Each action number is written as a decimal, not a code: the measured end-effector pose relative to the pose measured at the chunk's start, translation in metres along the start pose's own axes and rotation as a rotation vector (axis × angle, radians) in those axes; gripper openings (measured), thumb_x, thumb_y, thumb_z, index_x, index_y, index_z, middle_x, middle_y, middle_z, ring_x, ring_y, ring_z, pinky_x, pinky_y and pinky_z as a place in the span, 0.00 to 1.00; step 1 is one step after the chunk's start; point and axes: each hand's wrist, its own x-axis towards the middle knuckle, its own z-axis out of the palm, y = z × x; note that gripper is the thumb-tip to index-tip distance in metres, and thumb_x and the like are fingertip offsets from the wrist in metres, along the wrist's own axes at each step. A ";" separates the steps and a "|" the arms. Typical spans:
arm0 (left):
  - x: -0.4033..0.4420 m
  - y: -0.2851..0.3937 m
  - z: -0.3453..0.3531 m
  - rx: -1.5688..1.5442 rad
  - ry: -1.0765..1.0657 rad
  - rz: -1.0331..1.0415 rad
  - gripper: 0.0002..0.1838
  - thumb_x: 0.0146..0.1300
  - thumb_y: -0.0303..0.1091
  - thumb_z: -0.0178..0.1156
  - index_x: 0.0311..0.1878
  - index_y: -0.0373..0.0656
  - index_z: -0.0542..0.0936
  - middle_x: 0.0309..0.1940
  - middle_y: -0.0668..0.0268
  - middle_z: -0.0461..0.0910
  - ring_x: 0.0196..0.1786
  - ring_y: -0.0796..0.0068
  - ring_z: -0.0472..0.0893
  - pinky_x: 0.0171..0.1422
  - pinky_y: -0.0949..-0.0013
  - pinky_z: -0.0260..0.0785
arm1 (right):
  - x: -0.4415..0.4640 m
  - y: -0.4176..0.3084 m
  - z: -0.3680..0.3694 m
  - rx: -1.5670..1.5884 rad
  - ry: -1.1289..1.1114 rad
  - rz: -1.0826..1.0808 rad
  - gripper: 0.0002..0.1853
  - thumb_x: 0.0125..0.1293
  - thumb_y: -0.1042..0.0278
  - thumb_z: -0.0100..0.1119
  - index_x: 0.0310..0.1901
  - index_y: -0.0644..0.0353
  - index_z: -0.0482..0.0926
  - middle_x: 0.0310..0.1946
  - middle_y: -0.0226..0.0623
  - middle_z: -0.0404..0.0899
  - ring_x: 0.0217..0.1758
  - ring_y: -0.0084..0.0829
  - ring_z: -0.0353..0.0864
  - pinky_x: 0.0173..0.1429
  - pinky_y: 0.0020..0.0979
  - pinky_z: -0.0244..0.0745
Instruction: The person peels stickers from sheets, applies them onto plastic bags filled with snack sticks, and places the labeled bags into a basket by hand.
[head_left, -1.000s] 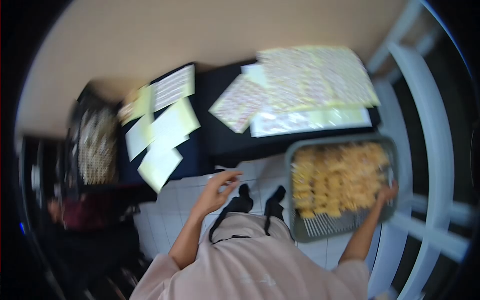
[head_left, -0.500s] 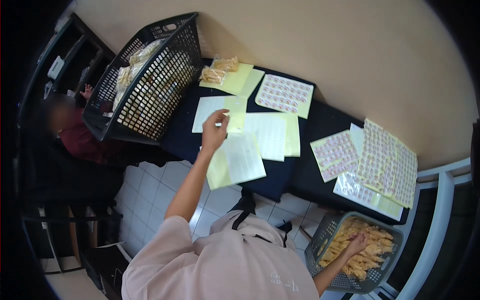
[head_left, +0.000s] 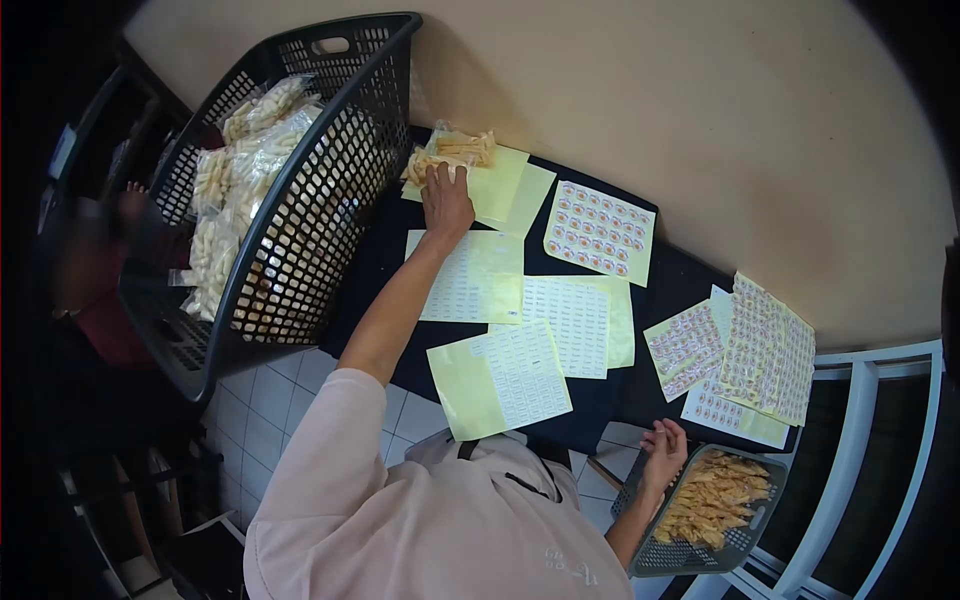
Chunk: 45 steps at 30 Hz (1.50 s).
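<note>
The person's left hand (head_left: pixel 447 205) reaches to the far left corner of the dark-covered surface (head_left: pixel 687 270), its fingers at the front one of two clear packets (head_left: pixel 466 149) of orange-yellow pieces; whether they grip it cannot be told. The packets lie at the far edge of a pale yellow sheet (head_left: pixel 492 192). The right hand (head_left: pixel 665 455) is just off the near edge, towards the right end, its fingers loosely curled and half open, beside a grey basket (head_left: pixel 690 573) of orange-yellow bags (head_left: pixel 715 500). Label sheets (head_left: pixel 530 375) overlap along the near edge, a sticker sheet (head_left: pixel 600 232) lies by the far edge, and more sticker sheets (head_left: pixel 770 345) overlap at the right end. A large dark basket (head_left: pixel 325 215) of pale bags (head_left: pixel 215 200) stands at the left end.
</note>
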 end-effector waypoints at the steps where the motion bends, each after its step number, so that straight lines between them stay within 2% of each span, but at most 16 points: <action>1: 0.001 -0.005 0.004 -0.010 0.031 0.036 0.20 0.58 0.31 0.63 0.54 0.37 0.74 0.59 0.49 0.68 0.68 0.46 0.64 0.65 0.47 0.63 | -0.004 -0.003 0.006 -0.006 -0.021 0.010 0.09 0.69 0.75 0.56 0.49 0.67 0.76 0.38 0.39 0.81 0.32 0.24 0.81 0.31 0.24 0.79; 3: -0.002 -0.017 0.007 -0.018 0.057 0.064 0.18 0.58 0.29 0.62 0.51 0.36 0.76 0.58 0.49 0.69 0.68 0.46 0.65 0.65 0.48 0.64 | -0.007 -0.011 0.015 -0.022 -0.037 0.010 0.08 0.69 0.76 0.55 0.48 0.67 0.76 0.38 0.39 0.81 0.32 0.24 0.81 0.32 0.24 0.79; 6: -0.003 -0.035 -0.011 -0.324 0.175 0.129 0.07 0.58 0.25 0.61 0.39 0.33 0.80 0.47 0.53 0.80 0.48 0.52 0.81 0.54 0.60 0.74 | -0.001 -0.030 0.035 -0.007 -0.103 0.001 0.10 0.69 0.73 0.58 0.48 0.67 0.76 0.38 0.38 0.81 0.33 0.24 0.81 0.33 0.24 0.80; 11: -0.010 -0.032 -0.094 -0.568 0.408 0.180 0.03 0.61 0.20 0.57 0.38 0.31 0.78 0.36 0.52 0.79 0.40 0.51 0.80 0.47 0.59 0.73 | 0.011 -0.093 0.089 -0.003 -0.289 -0.160 0.07 0.69 0.77 0.56 0.46 0.69 0.77 0.37 0.39 0.81 0.36 0.24 0.81 0.39 0.23 0.78; 15: -0.041 -0.010 -0.167 -0.756 0.280 0.213 0.03 0.60 0.17 0.58 0.37 0.32 0.75 0.30 0.54 0.75 0.34 0.56 0.79 0.39 0.63 0.70 | -0.004 -0.164 0.146 0.057 -0.491 -0.386 0.07 0.66 0.81 0.58 0.45 0.69 0.77 0.39 0.38 0.81 0.44 0.25 0.81 0.46 0.24 0.77; 17: -0.061 0.000 -0.191 -0.809 0.080 0.329 0.02 0.61 0.17 0.58 0.35 0.32 0.74 0.31 0.56 0.77 0.34 0.62 0.79 0.39 0.67 0.70 | -0.013 -0.193 0.170 0.014 -0.542 -0.570 0.12 0.59 0.83 0.64 0.45 0.68 0.78 0.43 0.40 0.80 0.46 0.28 0.80 0.48 0.27 0.78; 19: -0.079 0.015 -0.210 -0.887 -0.022 0.425 0.05 0.58 0.15 0.60 0.33 0.33 0.74 0.30 0.57 0.77 0.33 0.62 0.79 0.38 0.66 0.71 | -0.023 -0.217 0.189 -0.014 -0.601 -0.770 0.18 0.54 0.79 0.69 0.47 0.67 0.78 0.45 0.44 0.79 0.46 0.34 0.81 0.47 0.30 0.77; 21: -0.093 0.024 -0.221 -0.936 -0.062 0.471 0.06 0.56 0.16 0.61 0.35 0.33 0.75 0.30 0.57 0.76 0.33 0.58 0.78 0.38 0.64 0.71 | -0.034 -0.230 0.198 -0.145 -0.720 -0.841 0.15 0.54 0.77 0.69 0.44 0.67 0.80 0.42 0.44 0.80 0.43 0.36 0.81 0.45 0.30 0.76; 23: -0.103 0.028 -0.228 -1.025 -0.150 0.546 0.05 0.57 0.16 0.61 0.35 0.32 0.75 0.29 0.57 0.75 0.33 0.59 0.78 0.38 0.65 0.71 | -0.037 -0.226 0.200 -0.181 -0.886 -0.802 0.11 0.54 0.77 0.68 0.39 0.68 0.81 0.37 0.43 0.82 0.39 0.36 0.82 0.42 0.29 0.75; 25: -0.109 0.030 -0.230 -1.043 -0.155 0.568 0.06 0.57 0.17 0.62 0.37 0.32 0.77 0.30 0.58 0.76 0.34 0.61 0.78 0.40 0.66 0.72 | -0.043 -0.216 0.203 -0.089 -0.881 -0.727 0.06 0.55 0.79 0.67 0.35 0.68 0.83 0.32 0.42 0.83 0.35 0.34 0.83 0.40 0.29 0.75; 31: -0.135 0.032 -0.211 -1.440 -0.343 0.155 0.06 0.59 0.22 0.64 0.39 0.32 0.80 0.34 0.59 0.79 0.36 0.72 0.79 0.40 0.72 0.71 | -0.051 -0.201 0.196 -0.002 -0.829 -0.531 0.04 0.55 0.81 0.66 0.34 0.68 0.84 0.29 0.42 0.83 0.32 0.29 0.83 0.39 0.26 0.74; 33: -0.138 0.030 -0.207 -1.392 -0.350 0.187 0.05 0.60 0.21 0.62 0.39 0.32 0.80 0.35 0.60 0.80 0.37 0.73 0.79 0.39 0.72 0.70 | -0.055 -0.195 0.195 0.009 -0.812 -0.539 0.04 0.55 0.81 0.65 0.33 0.68 0.84 0.29 0.42 0.83 0.32 0.29 0.83 0.39 0.26 0.74; 36: -0.142 0.033 -0.211 -1.452 -0.373 0.177 0.04 0.60 0.17 0.59 0.37 0.30 0.80 0.36 0.57 0.79 0.40 0.70 0.79 0.47 0.70 0.71 | -0.059 -0.187 0.193 0.007 -0.817 -0.521 0.03 0.56 0.81 0.65 0.33 0.69 0.83 0.29 0.42 0.83 0.32 0.29 0.83 0.38 0.26 0.74; 39: -0.143 0.033 -0.216 -1.435 -0.375 0.206 0.03 0.58 0.16 0.58 0.35 0.30 0.81 0.32 0.56 0.80 0.37 0.69 0.79 0.43 0.69 0.71 | -0.060 -0.190 0.189 -0.059 -0.885 -0.525 0.03 0.56 0.80 0.64 0.33 0.70 0.81 0.28 0.41 0.81 0.31 0.29 0.81 0.37 0.27 0.74; 41: -0.142 0.029 -0.219 -1.341 -0.486 0.354 0.03 0.59 0.20 0.61 0.36 0.30 0.80 0.30 0.56 0.80 0.33 0.67 0.80 0.38 0.69 0.70 | -0.063 -0.189 0.187 -0.115 -0.936 -0.547 0.04 0.57 0.80 0.63 0.33 0.70 0.80 0.28 0.41 0.80 0.30 0.30 0.81 0.36 0.27 0.73; 45: -0.155 0.028 -0.215 -1.345 -0.560 0.309 0.03 0.58 0.19 0.60 0.34 0.29 0.80 0.28 0.56 0.79 0.31 0.66 0.79 0.36 0.69 0.70 | -0.072 -0.181 0.189 -0.115 -1.017 -0.555 0.03 0.57 0.80 0.60 0.33 0.70 0.76 0.25 0.39 0.74 0.26 0.29 0.76 0.33 0.28 0.70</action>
